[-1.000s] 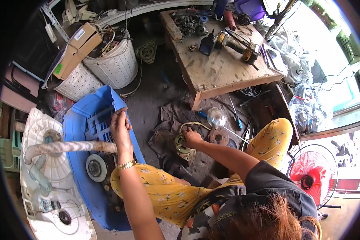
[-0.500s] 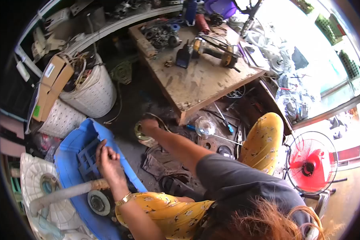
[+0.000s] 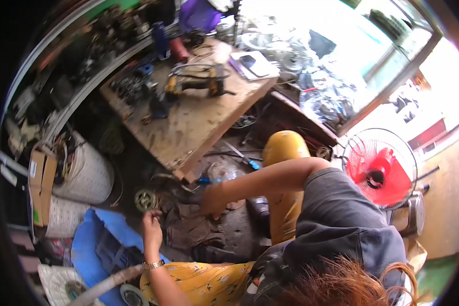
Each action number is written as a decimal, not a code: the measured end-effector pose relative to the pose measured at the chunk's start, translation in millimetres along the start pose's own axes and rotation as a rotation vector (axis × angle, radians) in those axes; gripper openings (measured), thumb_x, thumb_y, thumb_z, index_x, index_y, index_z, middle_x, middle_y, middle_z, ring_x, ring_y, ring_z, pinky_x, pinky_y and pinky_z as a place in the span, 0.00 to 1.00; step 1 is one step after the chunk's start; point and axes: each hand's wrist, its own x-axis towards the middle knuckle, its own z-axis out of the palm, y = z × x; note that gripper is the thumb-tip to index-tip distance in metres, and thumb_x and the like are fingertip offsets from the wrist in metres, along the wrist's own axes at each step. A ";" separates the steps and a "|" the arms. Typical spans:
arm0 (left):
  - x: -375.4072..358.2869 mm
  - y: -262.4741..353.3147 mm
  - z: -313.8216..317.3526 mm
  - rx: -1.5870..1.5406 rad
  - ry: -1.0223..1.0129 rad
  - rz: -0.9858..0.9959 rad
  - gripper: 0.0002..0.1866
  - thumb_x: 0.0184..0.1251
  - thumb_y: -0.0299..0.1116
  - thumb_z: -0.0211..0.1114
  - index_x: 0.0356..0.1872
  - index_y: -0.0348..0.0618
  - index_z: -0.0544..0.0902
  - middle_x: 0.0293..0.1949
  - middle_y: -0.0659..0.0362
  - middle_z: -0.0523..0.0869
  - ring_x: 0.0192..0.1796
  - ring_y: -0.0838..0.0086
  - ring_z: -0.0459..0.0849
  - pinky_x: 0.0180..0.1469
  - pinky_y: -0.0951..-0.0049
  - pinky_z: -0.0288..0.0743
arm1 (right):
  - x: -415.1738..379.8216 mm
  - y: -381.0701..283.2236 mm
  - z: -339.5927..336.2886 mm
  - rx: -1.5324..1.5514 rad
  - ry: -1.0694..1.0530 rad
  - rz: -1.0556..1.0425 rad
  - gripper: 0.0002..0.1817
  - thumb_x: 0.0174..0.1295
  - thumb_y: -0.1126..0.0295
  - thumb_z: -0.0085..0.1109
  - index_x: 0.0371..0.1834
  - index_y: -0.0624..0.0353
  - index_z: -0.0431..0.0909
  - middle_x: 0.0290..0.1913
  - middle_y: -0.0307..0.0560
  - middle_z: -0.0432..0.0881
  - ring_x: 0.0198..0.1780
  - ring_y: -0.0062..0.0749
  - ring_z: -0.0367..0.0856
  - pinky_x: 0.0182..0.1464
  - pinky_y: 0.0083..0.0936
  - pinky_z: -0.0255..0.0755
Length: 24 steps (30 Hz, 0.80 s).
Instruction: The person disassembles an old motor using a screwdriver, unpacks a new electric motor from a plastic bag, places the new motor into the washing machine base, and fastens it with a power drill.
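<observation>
Down on the dark floor, the round metal part (image 3: 146, 200) sits just beyond your left hand (image 3: 152, 228), whose fingers curl loosely near it (whether they touch, I cannot tell). Your right hand (image 3: 212, 200) rests on the crumpled rag (image 3: 188, 224), grip unclear, below the wooden table's (image 3: 199, 117) near corner.

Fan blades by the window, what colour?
Red, behind a pale wire guard; fan shows only in the head view.
</observation>
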 end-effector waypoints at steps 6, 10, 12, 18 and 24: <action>47.3 87.4 39.5 0.424 -0.027 0.398 0.08 0.57 0.18 0.51 0.29 0.35 0.80 0.33 0.45 0.80 0.40 0.52 0.79 0.44 0.60 0.71 | -191.9 6.8 -18.7 0.261 1.060 0.241 0.21 0.55 0.64 0.60 0.52 0.57 0.72 0.47 0.53 0.77 0.47 0.49 0.77 0.46 0.39 0.72; 105.6 144.9 68.9 0.413 0.014 0.493 0.08 0.54 0.18 0.52 0.26 0.35 0.81 0.30 0.43 0.80 0.37 0.51 0.79 0.41 0.58 0.71 | -280.0 16.3 47.1 0.556 1.402 0.623 0.15 0.55 0.74 0.59 0.46 0.60 0.74 0.40 0.50 0.80 0.42 0.38 0.81 0.44 0.29 0.74; 139.4 150.9 79.5 0.506 0.034 0.580 0.07 0.53 0.18 0.53 0.27 0.34 0.81 0.29 0.43 0.80 0.36 0.50 0.79 0.39 0.57 0.71 | -304.6 28.6 102.7 0.616 1.456 0.801 0.13 0.57 0.73 0.58 0.45 0.61 0.75 0.40 0.49 0.81 0.41 0.31 0.82 0.44 0.26 0.74; 187.9 163.0 103.7 0.660 0.162 0.672 0.06 0.50 0.18 0.54 0.24 0.35 0.80 0.28 0.42 0.80 0.36 0.49 0.77 0.41 0.56 0.70 | -365.0 94.9 251.3 1.179 1.829 1.320 0.14 0.56 0.67 0.61 0.43 0.63 0.77 0.31 0.47 0.81 0.34 0.28 0.79 0.41 0.26 0.74; 205.3 160.1 106.3 0.672 0.128 0.565 0.04 0.47 0.15 0.56 0.25 0.32 0.77 0.32 0.38 0.79 0.52 0.42 0.72 0.55 0.52 0.65 | -402.8 145.9 251.1 0.389 1.158 1.769 0.38 0.47 0.51 0.68 0.61 0.55 0.66 0.63 0.55 0.64 0.63 0.50 0.63 0.59 0.47 0.62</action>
